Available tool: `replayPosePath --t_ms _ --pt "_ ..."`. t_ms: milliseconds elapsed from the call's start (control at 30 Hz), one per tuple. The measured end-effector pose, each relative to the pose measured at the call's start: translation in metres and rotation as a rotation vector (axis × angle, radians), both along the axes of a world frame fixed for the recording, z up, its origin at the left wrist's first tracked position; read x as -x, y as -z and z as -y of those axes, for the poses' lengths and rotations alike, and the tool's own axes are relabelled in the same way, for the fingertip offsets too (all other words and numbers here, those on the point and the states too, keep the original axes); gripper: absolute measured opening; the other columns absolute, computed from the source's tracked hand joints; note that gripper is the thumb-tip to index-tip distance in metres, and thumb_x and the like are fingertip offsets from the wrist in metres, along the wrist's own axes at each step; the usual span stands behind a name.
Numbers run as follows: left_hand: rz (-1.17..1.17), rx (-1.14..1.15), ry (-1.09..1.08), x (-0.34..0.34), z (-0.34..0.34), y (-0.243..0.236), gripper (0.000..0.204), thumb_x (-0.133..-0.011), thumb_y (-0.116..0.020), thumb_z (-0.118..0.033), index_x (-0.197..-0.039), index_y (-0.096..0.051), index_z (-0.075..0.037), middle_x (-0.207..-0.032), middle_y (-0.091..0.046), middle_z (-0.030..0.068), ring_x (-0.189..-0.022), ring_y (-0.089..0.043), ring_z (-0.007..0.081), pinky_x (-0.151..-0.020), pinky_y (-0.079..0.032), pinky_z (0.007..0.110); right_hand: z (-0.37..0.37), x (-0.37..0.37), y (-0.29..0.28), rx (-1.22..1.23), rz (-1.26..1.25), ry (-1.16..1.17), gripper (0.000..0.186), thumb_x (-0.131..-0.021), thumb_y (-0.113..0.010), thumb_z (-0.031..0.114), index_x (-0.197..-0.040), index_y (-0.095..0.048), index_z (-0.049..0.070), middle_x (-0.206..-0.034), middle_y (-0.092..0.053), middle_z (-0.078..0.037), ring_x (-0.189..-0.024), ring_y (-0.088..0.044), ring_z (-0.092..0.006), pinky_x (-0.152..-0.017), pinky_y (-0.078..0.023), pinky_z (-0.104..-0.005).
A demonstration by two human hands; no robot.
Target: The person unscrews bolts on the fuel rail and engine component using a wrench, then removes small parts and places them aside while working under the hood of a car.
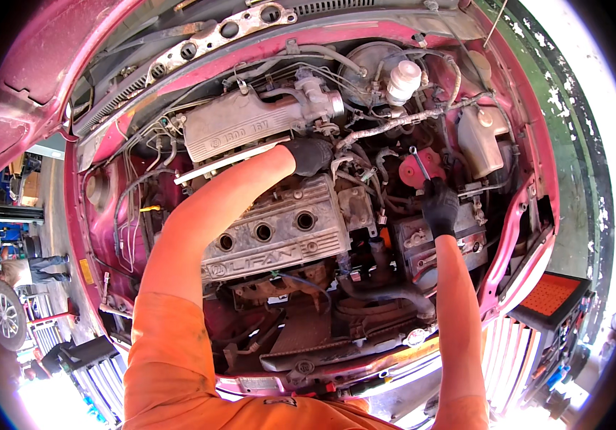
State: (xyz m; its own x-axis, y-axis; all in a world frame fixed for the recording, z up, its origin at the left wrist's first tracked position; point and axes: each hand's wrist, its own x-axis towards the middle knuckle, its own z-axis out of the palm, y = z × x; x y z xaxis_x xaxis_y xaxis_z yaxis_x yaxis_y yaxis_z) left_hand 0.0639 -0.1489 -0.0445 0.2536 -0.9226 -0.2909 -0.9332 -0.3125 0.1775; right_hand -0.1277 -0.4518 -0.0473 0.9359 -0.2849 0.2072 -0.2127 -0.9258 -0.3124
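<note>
My right hand (440,206), in a black glove, is closed around the lower end of a wrench (420,163). The wrench points up and to the left across a round red part (418,169), above the battery (442,247). My left hand (311,157), also gloved in black, reaches between the intake manifold (240,122) and the valve cover (279,233), close to the throttle body end. Its fingers dip among hoses and wires and are mostly hidden. My left forearm crosses over the valve cover and a pale strip (229,163) beside the manifold.
A perforated metal flange (229,30) lies along the cowl. The white-capped brake fluid reservoir (403,80) rises behind a ribbed wire loom (408,122). To the right is a dusty plastic tank (481,143). A tool cart with an orange top (548,295) stands at the lower right. Another person (32,272) is far left.
</note>
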Motion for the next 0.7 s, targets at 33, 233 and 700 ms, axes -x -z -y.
replayPosePath --t_ms 33,233,700 --pt "0.038 -0.028 -0.017 0.002 0.001 -0.005 0.022 -0.071 -0.055 -0.005 -0.092 -0.062 -0.002 -0.089 -0.063 0.0152 -0.084 -0.060 0.0309 -0.072 -0.050 0.040 0.001 -0.001 0.002 0.029 0.001 -0.026 0.015 -0.086 -0.051 0.025 -0.081 -0.054 0.012 -0.077 -0.058 -0.014 -0.068 -0.057 -0.0381 -0.060 -0.044 -0.0511" --pt "-0.145 0.511 -0.356 0.041 -0.024 -0.077 0.021 -0.069 -0.054 -0.002 -0.087 -0.065 0.000 -0.086 -0.063 0.0203 -0.088 -0.060 0.0374 -0.076 -0.048 0.043 0.013 0.002 0.002 0.019 0.165 -0.098 0.013 -0.086 -0.052 0.016 -0.092 -0.059 0.007 -0.080 -0.060 -0.017 -0.075 -0.057 -0.0391 -0.071 -0.046 -0.0479" --pt "-1.668 1.695 -1.383 0.157 -0.120 -0.061 0.018 -0.088 -0.062 -0.026 -0.081 -0.056 -0.011 -0.058 -0.044 -0.0018 -0.058 -0.052 0.0117 -0.049 -0.041 0.026 -0.243 -0.015 -0.108 -0.127 0.064 -0.891 0.019 -0.082 -0.058 0.010 -0.099 -0.064 0.009 -0.084 -0.063 -0.011 -0.076 -0.060 -0.0247 -0.073 -0.048 -0.0364"
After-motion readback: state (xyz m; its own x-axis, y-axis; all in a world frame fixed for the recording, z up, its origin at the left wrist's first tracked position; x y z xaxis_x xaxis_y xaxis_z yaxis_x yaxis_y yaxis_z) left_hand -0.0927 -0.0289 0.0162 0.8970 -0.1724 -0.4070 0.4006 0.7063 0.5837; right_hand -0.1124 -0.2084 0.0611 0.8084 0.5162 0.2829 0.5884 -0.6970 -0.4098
